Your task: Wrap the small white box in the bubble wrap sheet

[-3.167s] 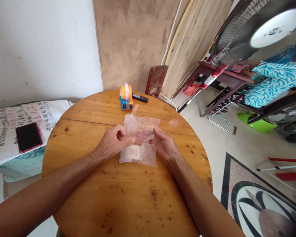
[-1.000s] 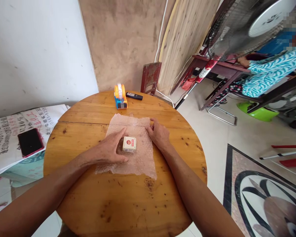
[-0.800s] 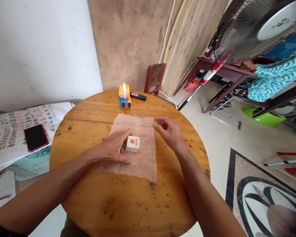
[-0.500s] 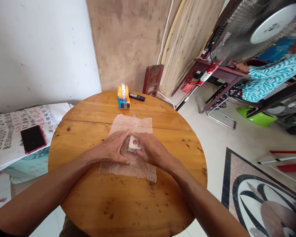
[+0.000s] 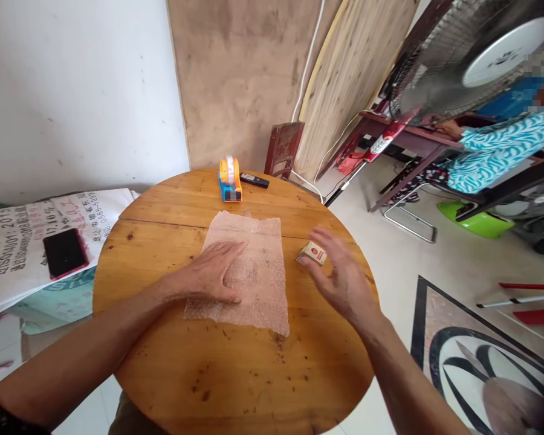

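Note:
A sheet of bubble wrap [image 5: 258,272] lies flat on the round wooden table [image 5: 199,374]. Resting on its left part is my left hand [image 5: 213,272], fingers spread and holding nothing. The small white box with a red mark [image 5: 315,253] sits on the table to the right of the sheet. Just beside the box, my right hand [image 5: 340,272] is open, slightly blurred, with its thumb near the box's front edge and its fingers apart.
An orange and blue tape dispenser [image 5: 230,179] and a black remote [image 5: 254,180] stand at the table's far edge. A phone [image 5: 65,253] lies on printed sacks at left. Beyond the table are a chair [image 5: 284,148], a fan [image 5: 471,66] and a seated person [image 5: 503,142].
The small box has moved from the middle of the bubble wrap to the bare table on the right. My right hand has gone right with it and let go. My left hand stays on the sheet.

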A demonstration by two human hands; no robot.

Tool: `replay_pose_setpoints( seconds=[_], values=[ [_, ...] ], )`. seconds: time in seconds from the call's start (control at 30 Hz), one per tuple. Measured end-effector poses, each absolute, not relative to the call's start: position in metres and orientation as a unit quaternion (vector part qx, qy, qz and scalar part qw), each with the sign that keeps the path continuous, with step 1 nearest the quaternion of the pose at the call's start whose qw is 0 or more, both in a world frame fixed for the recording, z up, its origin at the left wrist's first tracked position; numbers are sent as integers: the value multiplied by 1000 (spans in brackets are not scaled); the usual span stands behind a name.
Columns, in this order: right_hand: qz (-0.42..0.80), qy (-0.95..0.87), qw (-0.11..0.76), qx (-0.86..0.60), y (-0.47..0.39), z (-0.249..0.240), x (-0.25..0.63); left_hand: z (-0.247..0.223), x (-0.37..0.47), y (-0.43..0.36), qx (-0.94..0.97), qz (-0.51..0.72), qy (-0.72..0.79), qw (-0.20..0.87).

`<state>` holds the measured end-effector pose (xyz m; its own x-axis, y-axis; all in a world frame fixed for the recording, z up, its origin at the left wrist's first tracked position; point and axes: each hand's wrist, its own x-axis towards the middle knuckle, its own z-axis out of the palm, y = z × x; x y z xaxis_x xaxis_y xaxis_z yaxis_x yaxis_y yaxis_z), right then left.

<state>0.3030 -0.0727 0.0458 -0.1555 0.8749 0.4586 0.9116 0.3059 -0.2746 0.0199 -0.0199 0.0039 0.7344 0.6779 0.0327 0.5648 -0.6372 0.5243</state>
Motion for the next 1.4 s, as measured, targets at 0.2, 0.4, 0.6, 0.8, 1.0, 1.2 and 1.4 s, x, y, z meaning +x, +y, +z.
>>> replay_pose_setpoints(
  seconds=[0.2, 0.4, 0.6, 0.8, 1.0, 1.2, 1.4],
  values=[
    [51, -850, 193, -488, -48, 25, 241, 10, 22, -28, 920, 104, 332, 179],
    [37, -853, 134, -503, -27, 0, 237, 13, 21, -29, 927, 110, 318, 166],
    [45, -856, 133, -497, -29, 1, 240, 14, 20, -24, 912, 138, 344, 176],
    [50, -847, 137, -511, -27, 1, 244, 13, 16, -19, 914, 110, 362, 146],
    [38, -835, 136, -532, -27, -1, 248, 12, 13, -17, 915, 90, 363, 151],
    [35, -834, 153, -529, -23, -6, 250, 10, 11, -14, 918, 78, 357, 154],
    [46, -824, 169, -538, -21, -12, 254, 9, 10, -14, 918, 81, 353, 163]
  ],
)
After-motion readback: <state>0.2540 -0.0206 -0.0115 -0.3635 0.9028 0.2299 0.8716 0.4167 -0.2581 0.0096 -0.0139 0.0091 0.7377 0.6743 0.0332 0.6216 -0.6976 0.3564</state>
